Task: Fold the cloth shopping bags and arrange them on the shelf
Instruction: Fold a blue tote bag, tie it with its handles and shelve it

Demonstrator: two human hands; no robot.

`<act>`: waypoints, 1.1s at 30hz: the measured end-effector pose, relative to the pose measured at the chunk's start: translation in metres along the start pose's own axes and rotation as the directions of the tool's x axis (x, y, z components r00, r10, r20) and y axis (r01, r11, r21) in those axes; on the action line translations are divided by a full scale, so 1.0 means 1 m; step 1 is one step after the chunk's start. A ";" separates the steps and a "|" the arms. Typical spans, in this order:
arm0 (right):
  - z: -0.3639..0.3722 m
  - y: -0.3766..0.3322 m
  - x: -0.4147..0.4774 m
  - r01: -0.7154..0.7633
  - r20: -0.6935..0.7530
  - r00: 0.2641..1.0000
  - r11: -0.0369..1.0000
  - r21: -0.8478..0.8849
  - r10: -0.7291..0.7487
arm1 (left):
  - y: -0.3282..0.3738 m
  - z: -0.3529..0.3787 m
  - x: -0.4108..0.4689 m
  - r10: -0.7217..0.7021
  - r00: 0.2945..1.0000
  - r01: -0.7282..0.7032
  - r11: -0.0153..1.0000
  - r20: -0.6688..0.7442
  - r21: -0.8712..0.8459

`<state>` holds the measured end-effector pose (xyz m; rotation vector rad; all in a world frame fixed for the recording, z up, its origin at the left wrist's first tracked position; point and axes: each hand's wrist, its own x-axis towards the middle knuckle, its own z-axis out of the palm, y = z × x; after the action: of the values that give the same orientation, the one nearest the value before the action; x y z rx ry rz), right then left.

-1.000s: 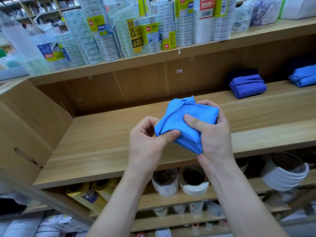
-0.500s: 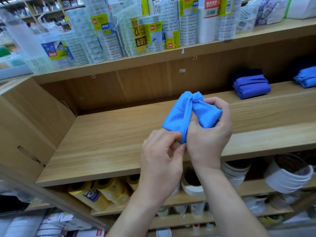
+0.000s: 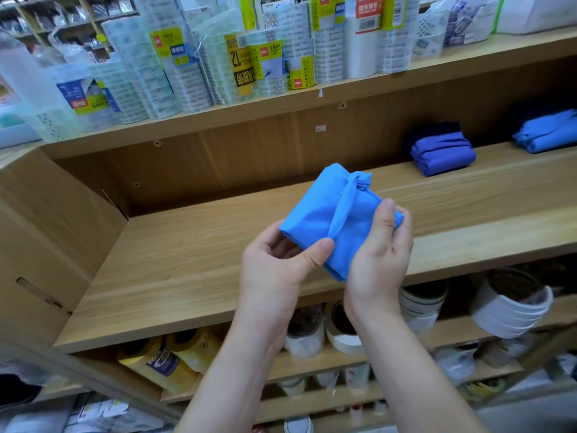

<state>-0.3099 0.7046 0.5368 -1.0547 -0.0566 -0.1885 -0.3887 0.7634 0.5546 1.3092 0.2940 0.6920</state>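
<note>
Left hand and right hand grip the strap-tied blue cloth bag; the person should tuck the strap tight before shelving toward the purple bundle, 2 o'clock.

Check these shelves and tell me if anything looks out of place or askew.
Nothing spilled or damaged. The purple bag and blue bag lie neatly folded on the middle shelf. The held bag looks tidy. One oddity: on the upper shelf, a tape pack leans, its "12" label upside down.

Light wooden shelving holds packaged tape rolls.
</note>
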 end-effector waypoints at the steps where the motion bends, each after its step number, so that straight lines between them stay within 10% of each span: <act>1: -0.001 0.000 -0.001 0.020 -0.038 0.999 1.000 0.006 -0.020 | -0.003 0.001 -0.002 -0.024 0.999 0.024 1.000 0.027 0.003; 5: -0.006 -0.003 -0.006 0.079 -0.017 0.997 0.997 0.001 -0.079 | -0.006 -0.003 -0.010 -0.115 0.989 0.116 0.993 0.096 -0.003; 8: -0.017 -0.015 -0.001 -0.016 0.241 0.970 0.993 -0.114 0.044 | 0.009 -0.011 -0.011 0.149 0.984 -0.168 0.965 0.102 0.202; 11: -0.048 -0.038 0.014 -0.292 0.489 0.804 0.941 -0.172 0.339 | 0.021 -0.028 -0.005 0.579 0.688 -0.717 0.448 0.438 0.534; 14: -0.067 -0.060 0.017 -0.441 0.617 0.649 0.881 -0.174 0.446 | 0.022 -0.030 -0.004 0.558 0.433 -0.858 0.014 0.708 0.514; 16: -0.073 -0.059 0.013 -0.326 0.554 0.742 0.925 -0.194 0.378 | 0.019 -0.024 -0.008 0.514 0.458 -0.878 0.130 0.725 0.462; 21: -0.098 -0.067 0.006 -0.111 0.512 0.829 0.963 -0.246 0.226 | 0.018 -0.005 -0.010 0.375 0.774 -0.577 0.749 0.510 0.326; 26: -0.134 -0.082 0.016 0.018 0.622 0.766 0.961 -0.275 0.164 | -0.004 0.032 -0.002 -0.006 0.797 -0.280 0.882 0.603 0.379; 33: -0.176 -0.091 0.046 0.187 0.456 0.890 0.889 -0.419 0.028 | -0.030 0.108 -0.020 -0.042 0.723 -0.269 0.902 0.689 0.338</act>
<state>-0.2894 0.5021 0.5346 -1.5540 -0.5027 -0.0248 -0.3336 0.6632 0.5501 1.9204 -0.2761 0.1963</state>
